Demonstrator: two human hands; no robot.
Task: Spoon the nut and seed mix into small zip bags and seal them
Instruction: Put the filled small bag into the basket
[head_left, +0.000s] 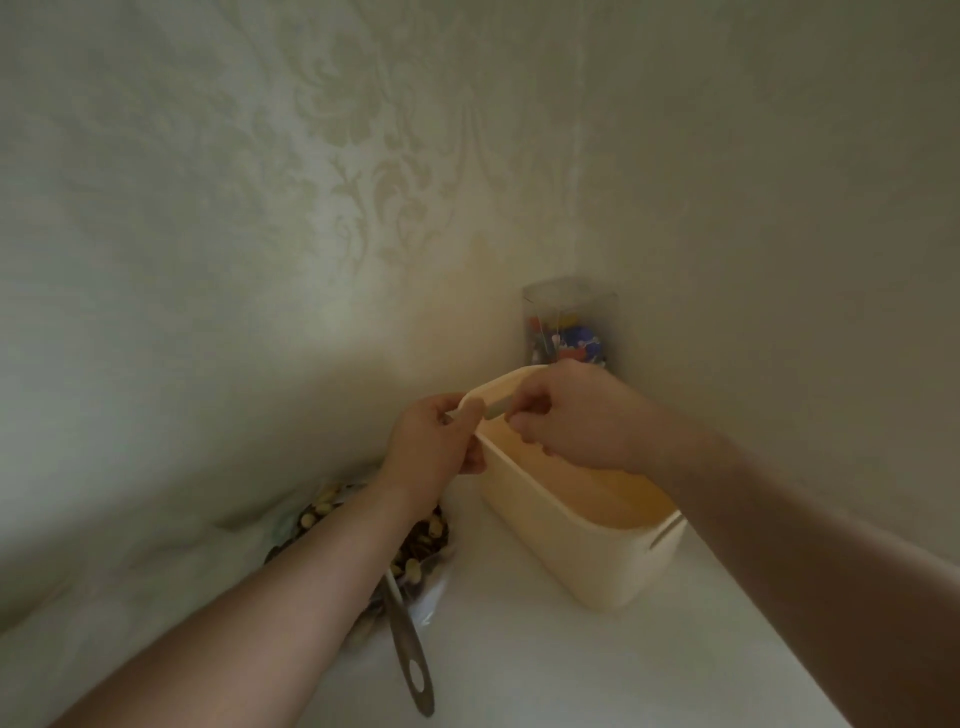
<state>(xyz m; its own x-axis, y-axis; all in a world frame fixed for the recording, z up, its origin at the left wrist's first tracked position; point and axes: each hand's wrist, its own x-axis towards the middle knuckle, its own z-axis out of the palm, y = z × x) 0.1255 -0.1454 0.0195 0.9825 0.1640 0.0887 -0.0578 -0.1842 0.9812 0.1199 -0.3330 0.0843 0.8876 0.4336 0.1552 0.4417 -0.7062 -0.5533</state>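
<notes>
You have two bare hands, left hand (434, 434) and right hand (566, 415), over one cream plastic bin (592, 545). Below your left wrist: one open nut bag (415, 551), one grey metal spoon (410, 660). Beyond your right hand: one clear plastic box (569, 325).

Both forearms are bare to the frame edge, with no sleeves, rings or watch.

We are reaching both bare forearms forward and bringing our hands close together, fingertips nearly meeting. Our left hand (434, 434) is curling its fingers and pinching something thin between thumb and fingers, just left of our right hand (576, 415), which is pinching it too, knuckles facing up.
</notes>
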